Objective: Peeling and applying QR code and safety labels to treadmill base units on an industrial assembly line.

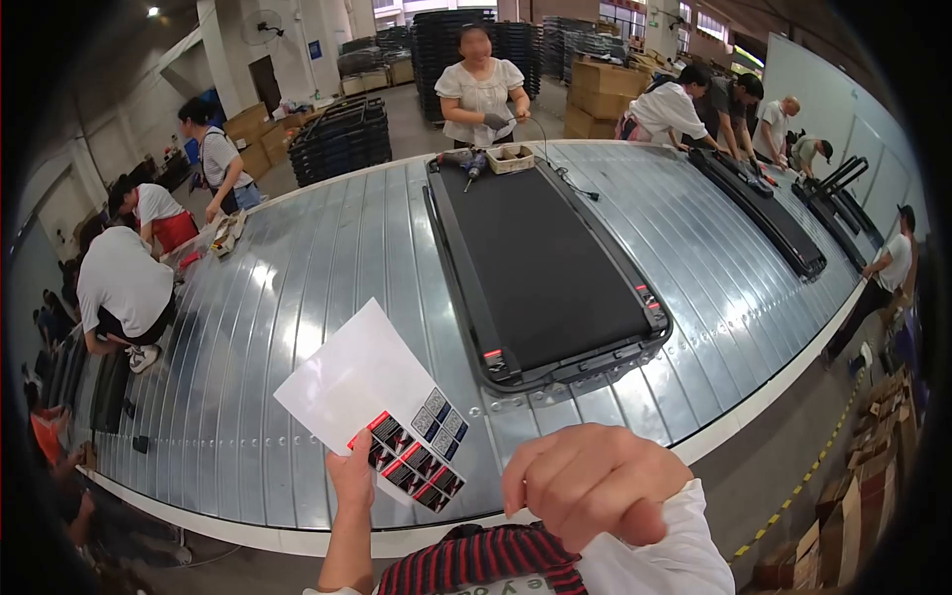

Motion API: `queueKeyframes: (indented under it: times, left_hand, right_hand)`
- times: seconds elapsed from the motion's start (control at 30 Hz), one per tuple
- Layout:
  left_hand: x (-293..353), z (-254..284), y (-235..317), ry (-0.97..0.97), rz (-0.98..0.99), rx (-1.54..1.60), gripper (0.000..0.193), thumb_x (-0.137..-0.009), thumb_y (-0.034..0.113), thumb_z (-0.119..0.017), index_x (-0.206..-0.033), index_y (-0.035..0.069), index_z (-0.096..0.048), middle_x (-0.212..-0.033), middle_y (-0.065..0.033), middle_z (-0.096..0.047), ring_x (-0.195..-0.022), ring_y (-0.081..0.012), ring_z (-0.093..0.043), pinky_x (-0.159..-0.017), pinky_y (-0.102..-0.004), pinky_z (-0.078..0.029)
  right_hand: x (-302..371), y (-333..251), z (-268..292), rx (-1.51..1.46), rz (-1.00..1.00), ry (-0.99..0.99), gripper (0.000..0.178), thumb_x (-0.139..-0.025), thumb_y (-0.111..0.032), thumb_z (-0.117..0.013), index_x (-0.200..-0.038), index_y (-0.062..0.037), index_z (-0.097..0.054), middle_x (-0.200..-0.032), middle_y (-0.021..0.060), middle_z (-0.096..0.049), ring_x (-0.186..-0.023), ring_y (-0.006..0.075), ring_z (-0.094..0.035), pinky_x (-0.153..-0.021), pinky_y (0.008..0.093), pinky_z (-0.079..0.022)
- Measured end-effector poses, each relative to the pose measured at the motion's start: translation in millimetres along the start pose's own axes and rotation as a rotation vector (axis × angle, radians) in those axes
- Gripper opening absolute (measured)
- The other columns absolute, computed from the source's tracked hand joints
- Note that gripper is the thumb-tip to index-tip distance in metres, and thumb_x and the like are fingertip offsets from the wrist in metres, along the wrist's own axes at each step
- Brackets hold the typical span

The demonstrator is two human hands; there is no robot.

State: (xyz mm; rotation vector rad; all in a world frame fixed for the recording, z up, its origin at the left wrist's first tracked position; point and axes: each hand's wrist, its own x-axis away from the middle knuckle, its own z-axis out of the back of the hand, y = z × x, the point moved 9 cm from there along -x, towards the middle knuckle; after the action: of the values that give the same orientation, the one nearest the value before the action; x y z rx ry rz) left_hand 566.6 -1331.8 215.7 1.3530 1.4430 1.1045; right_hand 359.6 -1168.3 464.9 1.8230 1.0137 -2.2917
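Note:
My left hand (351, 478) pinches the lower left edge of a white sticker sheet (347, 372), tilted above the metal-slat conveyor (233, 397). Several red-and-black labels (405, 461) and dark blue labels with square codes (440, 424) remain on its lower right part. My right hand (595, 481) is raised close by at the lower right, fingers curled in; whatever they may hold is hidden. Beyond the hands, a black treadmill deck (535, 268) lies flat on the conveyor. Red-marked labels sit on its near corners, one on the left (494, 357) and others on the right (645, 296).
On the deck's far end rest a power drill (474, 169) and a small parts box (511, 159). A co-worker (480, 94) holding a cable (535, 124) stands behind it. Other people work along both sides. More black frames (759, 213) lie rightward; cardboard (853, 516) stacks at lower right.

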Motion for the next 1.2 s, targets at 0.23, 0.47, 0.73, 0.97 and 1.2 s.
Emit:
queueKeyframes:
  times: [0.23, 0.47, 0.73, 0.97, 1.2]
  left_hand:
    - [0.1, -6.8, 5.6, -0.047, 0.015, -0.018, 0.033, -0.076, 0.012, -0.062, -0.104, -0.004, -0.051, -0.099, -0.0082, -0.055, -0.088, -0.0145, -0.052, -0.08, -0.0276, -0.04]
    - [-2.6, -18.5, 16.8, -0.147, 0.014, -0.007, 0.032, -0.077, 0.014, -0.062, -0.103, -0.003, -0.052, -0.097, -0.0072, -0.055, -0.086, -0.0136, -0.052, -0.079, -0.0269, -0.041]
    - [-11.1, -16.3, 7.1, -0.184, 0.007, -0.056, 0.033, -0.077, 0.016, -0.063, -0.102, -0.003, -0.053, -0.096, -0.0065, -0.056, -0.086, -0.0135, -0.052, -0.079, -0.0266, -0.04]
    - [-15.1, -8.1, -5.0, -0.192, -0.013, -0.013, 0.03, -0.077, 0.015, -0.062, -0.1, -0.003, -0.054, -0.095, -0.0062, -0.056, -0.085, -0.0131, -0.052, -0.078, -0.0264, -0.041]
    - [-19.8, 6.1, -18.1, -0.14, 0.037, -0.023, 0.028, -0.078, 0.012, -0.06, -0.1, -0.003, -0.054, -0.095, -0.0067, -0.057, -0.084, -0.0124, -0.053, -0.077, -0.0254, -0.041]
  right_hand:
    - [14.2, 23.8, 0.3, 0.045, -0.115, -0.004, 0.038, -0.087, -0.022, -0.036, -0.057, -0.0019, -0.049, -0.053, 0.0052, -0.049, -0.046, 0.0208, -0.045, -0.062, 0.0378, -0.044]
    - [20.5, 39.9, -3.0, 0.124, -0.262, 0.06, 0.031, -0.083, -0.011, -0.041, -0.055, -0.0013, -0.052, -0.052, 0.0057, -0.051, -0.047, 0.0201, -0.047, -0.063, 0.0379, -0.045]
    - [47.7, 71.9, -15.7, 0.182, -0.386, -0.001, 0.022, -0.081, -0.008, -0.049, -0.061, -0.0006, -0.047, -0.053, 0.0069, -0.045, -0.051, 0.0243, -0.044, -0.052, 0.033, -0.037]
    - [64.4, 101.4, -18.3, 0.278, -0.483, -0.049, 0.021, -0.081, -0.012, -0.053, -0.063, -0.0011, -0.052, -0.055, 0.0081, -0.047, -0.052, 0.0247, -0.045, -0.048, 0.0329, -0.035]
    - [72.8, 132.5, -31.0, 0.335, -0.638, -0.061, 0.017, -0.081, -0.015, -0.055, -0.07, -0.0019, -0.058, -0.058, 0.0084, -0.052, -0.054, 0.0236, -0.049, -0.05, 0.032, -0.038]
